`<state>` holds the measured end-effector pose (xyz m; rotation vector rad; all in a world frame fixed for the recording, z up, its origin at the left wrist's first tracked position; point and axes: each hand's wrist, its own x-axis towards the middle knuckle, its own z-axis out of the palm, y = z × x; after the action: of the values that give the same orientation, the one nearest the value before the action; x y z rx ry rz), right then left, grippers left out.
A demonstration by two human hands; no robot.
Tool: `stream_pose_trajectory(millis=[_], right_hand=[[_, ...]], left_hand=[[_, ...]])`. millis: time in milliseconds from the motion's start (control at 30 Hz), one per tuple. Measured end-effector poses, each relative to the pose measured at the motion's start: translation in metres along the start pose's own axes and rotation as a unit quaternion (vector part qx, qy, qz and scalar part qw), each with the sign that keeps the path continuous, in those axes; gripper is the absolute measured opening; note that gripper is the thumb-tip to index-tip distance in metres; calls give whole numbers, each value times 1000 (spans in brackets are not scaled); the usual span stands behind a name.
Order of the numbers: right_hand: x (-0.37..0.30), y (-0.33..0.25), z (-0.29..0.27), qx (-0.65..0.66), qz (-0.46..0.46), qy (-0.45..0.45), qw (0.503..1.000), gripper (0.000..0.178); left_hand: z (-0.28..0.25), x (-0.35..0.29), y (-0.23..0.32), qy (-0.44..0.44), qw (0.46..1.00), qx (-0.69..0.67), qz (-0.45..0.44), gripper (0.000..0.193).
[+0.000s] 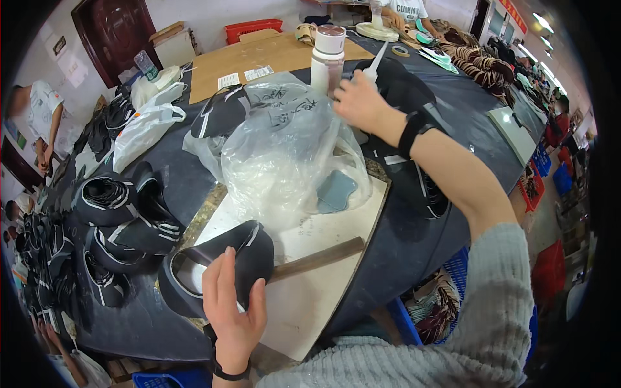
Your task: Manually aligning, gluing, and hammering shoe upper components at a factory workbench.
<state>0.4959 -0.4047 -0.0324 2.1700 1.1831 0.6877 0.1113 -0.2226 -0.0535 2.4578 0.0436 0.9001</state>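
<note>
My left hand (pixel 233 304) lies against the near side of a black shoe upper (pixel 252 258), its fingers stretched out and the thumb apart. The upper rests on a white board (pixel 291 310). Farther off, my right hand (pixel 362 103) is wrapped round a white squeeze bottle (pixel 370 73) whose long thin nozzle points up. A wooden stick (pixel 320 258) lies on the board, its left end hidden behind the upper. Behind it sits a clear plastic bag (pixel 278 161) with whitish contents, beside a grey-blue flat piece (pixel 337 192).
Stacked black uppers (pixel 123 220) stand to the left. A white flask (pixel 328 61) is just left of my right hand, in front of a cardboard sheet (pixel 259 58). A blue crate (pixel 456 271) sits below the table's right edge. Other people work around the table.
</note>
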Motion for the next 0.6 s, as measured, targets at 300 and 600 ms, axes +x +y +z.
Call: stream_pose_trajectory(millis=[300,600], right_hand=[[10,-49,65,-149,-28,-31,988,19],[-15,-27,44,-86,-20,-19,996,13]], left_hand=[[-13,-12,-12,-6,1000,-11,-19,53],[-44,16,-42,-38,976,43,-211,12]])
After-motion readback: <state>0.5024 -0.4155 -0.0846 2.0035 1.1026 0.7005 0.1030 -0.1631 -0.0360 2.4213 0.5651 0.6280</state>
